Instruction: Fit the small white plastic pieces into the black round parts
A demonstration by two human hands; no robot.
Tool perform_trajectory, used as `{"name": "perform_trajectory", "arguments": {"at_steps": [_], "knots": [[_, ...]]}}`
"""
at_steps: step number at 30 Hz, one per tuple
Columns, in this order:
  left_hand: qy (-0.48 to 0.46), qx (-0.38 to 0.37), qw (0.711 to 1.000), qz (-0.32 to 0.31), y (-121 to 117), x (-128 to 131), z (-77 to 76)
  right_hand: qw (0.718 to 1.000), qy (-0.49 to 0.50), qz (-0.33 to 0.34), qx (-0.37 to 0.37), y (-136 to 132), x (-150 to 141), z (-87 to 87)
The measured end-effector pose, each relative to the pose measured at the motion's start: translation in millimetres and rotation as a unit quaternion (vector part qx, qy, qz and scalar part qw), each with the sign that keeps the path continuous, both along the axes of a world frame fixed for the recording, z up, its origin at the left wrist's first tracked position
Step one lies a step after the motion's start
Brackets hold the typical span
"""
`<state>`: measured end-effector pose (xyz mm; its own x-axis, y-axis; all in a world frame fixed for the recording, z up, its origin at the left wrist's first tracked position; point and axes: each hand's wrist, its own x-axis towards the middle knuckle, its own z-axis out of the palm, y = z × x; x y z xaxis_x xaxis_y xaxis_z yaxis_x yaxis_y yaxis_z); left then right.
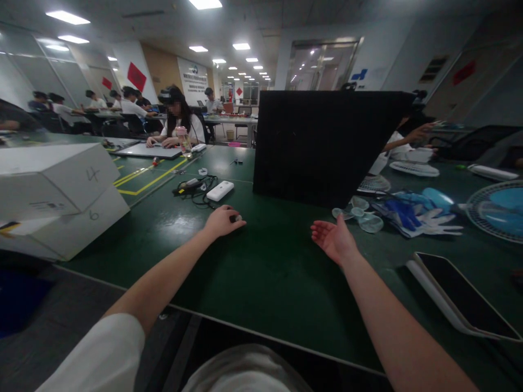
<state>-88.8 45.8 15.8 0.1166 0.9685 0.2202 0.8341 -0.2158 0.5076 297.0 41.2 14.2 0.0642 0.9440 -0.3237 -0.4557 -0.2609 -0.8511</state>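
Note:
My left hand [220, 222] is closed over the green tabletop [261, 283], its fingers curled round a small dark object with a pale end [236, 219]. Most of that object is hidden, so its kind does not show. Just beyond this hand lie a white rounded device [220, 190] and a black cable [200, 193]. My right hand [335, 238] is open, palm turned inward, with nothing in it. Close to its fingertips are translucent round pieces [359, 212]. A large black box-like panel [314, 147] stands upright beyond both hands.
White boxes [93, 212] marked 4 and 6 are stacked at left. To the right lie gloves [433, 220], a phone-like slab [461, 294] and a round fan [498, 209]. A person [177, 120] sits across the table near a pink-capped bottle [183, 140].

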Motion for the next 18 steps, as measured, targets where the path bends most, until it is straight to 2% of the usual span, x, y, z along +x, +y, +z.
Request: {"name": "perform_trajectory", "arguments": {"at_steps": [5, 9, 11, 14, 18], "knots": [[-0.099, -0.008, 0.987, -0.126, -6.6, 68.9, -3.7, 1.0, 0.006, 0.002, 0.011, -3.4, -0.4, 3.3], [-0.045, 0.005, 0.968, -0.248, -24.1, 135.4, -6.4, 1.0, 0.011, 0.002, 0.009, -4.0, -0.9, 4.2], [-0.018, 0.011, 0.96, -0.278, -33.5, 162.2, -7.3, 1.0, 0.009, 0.003, 0.015, -4.0, -1.6, 3.8], [0.016, 0.025, 0.957, -0.29, -42.6, 183.1, -8.9, 1.0, 0.002, 0.006, 0.021, -4.6, -3.3, 3.4], [0.021, 0.031, 0.955, -0.294, -43.7, 180.0, -10.6, 1.0, -0.002, 0.012, 0.017, -5.6, -4.9, 4.1]]}}
